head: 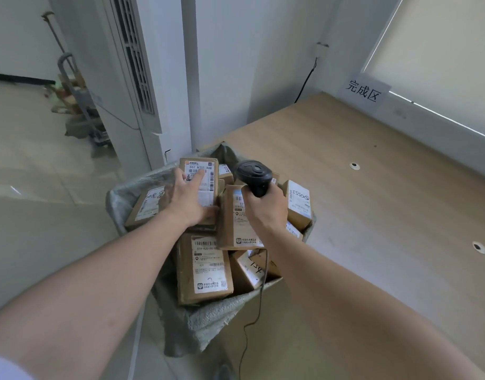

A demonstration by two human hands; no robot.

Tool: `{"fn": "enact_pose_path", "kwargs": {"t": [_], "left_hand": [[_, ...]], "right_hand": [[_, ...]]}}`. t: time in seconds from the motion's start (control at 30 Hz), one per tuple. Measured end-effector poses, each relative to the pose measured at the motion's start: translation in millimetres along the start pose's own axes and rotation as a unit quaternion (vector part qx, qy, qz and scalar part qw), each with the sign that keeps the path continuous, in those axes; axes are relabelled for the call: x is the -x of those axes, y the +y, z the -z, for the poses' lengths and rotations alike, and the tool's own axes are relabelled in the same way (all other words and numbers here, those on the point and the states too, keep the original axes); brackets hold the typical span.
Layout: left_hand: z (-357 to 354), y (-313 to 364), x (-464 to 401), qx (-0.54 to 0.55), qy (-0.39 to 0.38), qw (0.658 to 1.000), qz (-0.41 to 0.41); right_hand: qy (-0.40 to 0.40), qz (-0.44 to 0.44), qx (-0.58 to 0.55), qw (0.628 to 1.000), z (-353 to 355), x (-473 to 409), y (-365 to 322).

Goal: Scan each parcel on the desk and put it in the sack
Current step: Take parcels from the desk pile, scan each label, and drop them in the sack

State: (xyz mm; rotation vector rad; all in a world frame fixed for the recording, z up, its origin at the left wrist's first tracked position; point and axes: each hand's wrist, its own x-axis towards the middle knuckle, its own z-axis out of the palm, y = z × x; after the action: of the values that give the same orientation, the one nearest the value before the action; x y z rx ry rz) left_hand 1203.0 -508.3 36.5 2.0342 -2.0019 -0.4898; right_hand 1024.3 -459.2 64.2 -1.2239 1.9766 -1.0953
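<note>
The parcel lies on top of the full sack, among other boxes. The left hand rests on it with straight fingers, its grip open. The right hand grips the scanner. The table beside shows no parcels, so the placing step seems nearly finished; next the hand should let go.

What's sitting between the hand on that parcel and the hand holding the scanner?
In the head view, between the left hand and the right hand gripping the scanner, more labelled parcels lie piled in the sack.
</note>
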Motion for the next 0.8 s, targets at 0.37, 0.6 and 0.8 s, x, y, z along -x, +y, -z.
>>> {"fn": "enact_pose_path", "kwargs": {"t": [0.37,0.6,0.8], "left_hand": [[26.1,6.3,-2.3,-0.077,0.008,0.990,-0.116],[42.1,17.0,3.0,-0.082,-0.023,0.976,-0.200],[62.5,44.3,23.3,-0.094,-0.024,0.956,-0.276]], "right_hand": [[0.072,-0.030,0.010,0.997,9.5,26.6,-16.7],[0.121,-0.054,0.013,0.991,26.0,51.4,-30.0],[0.184,-0.081,-0.006,0.980,49.4,80.7,-31.9]]}}
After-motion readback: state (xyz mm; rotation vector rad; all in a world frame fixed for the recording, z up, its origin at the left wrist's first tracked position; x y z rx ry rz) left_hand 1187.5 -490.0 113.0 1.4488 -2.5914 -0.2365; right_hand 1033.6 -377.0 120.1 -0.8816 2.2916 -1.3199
